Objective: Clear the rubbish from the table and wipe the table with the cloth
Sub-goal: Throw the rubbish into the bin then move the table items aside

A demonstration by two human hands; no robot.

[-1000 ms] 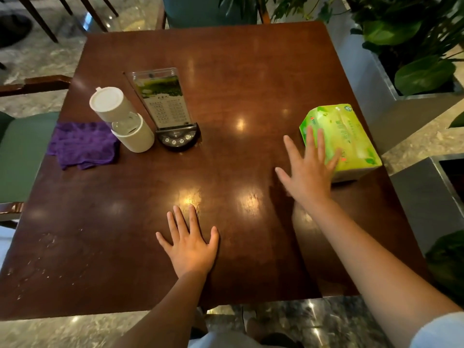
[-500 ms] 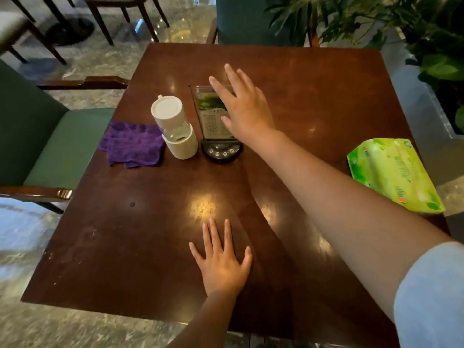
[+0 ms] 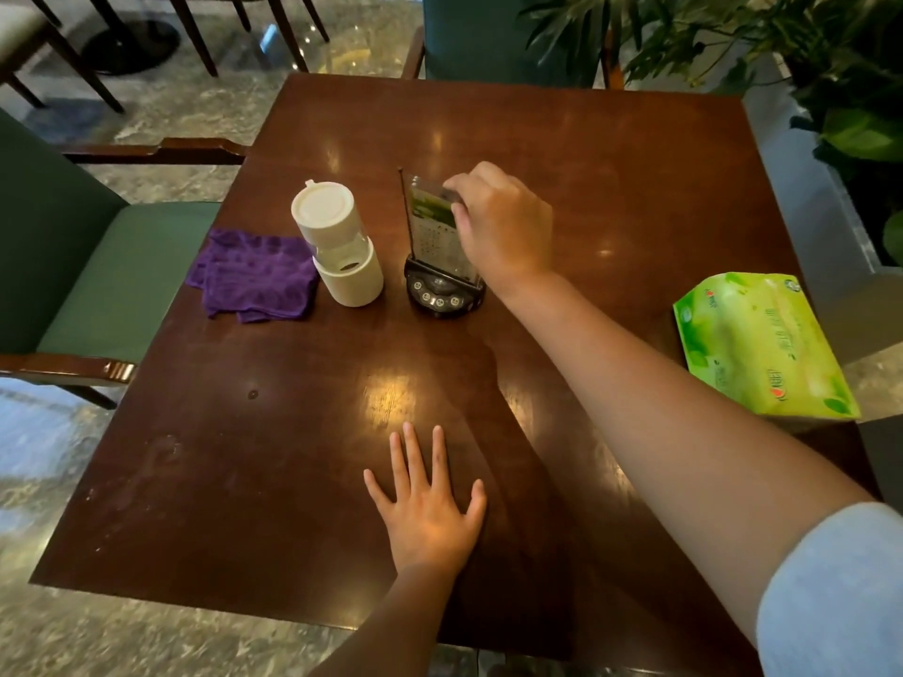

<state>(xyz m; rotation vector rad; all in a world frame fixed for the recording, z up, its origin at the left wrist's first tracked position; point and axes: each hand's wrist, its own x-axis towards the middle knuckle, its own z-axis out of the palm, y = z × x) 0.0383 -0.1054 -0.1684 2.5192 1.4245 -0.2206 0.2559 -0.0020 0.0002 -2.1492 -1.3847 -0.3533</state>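
On the table, a green tissue pack is lying at the right edge, its print too blurred to read. The right hand is gripping the top of a clear menu stand, whose small text is also illegible. The cloth is lying crumpled near the left edge, well apart from that hand, with a white dispenser standing between them. The left hand is resting flat and open near the front edge, bare wood spreading around it.
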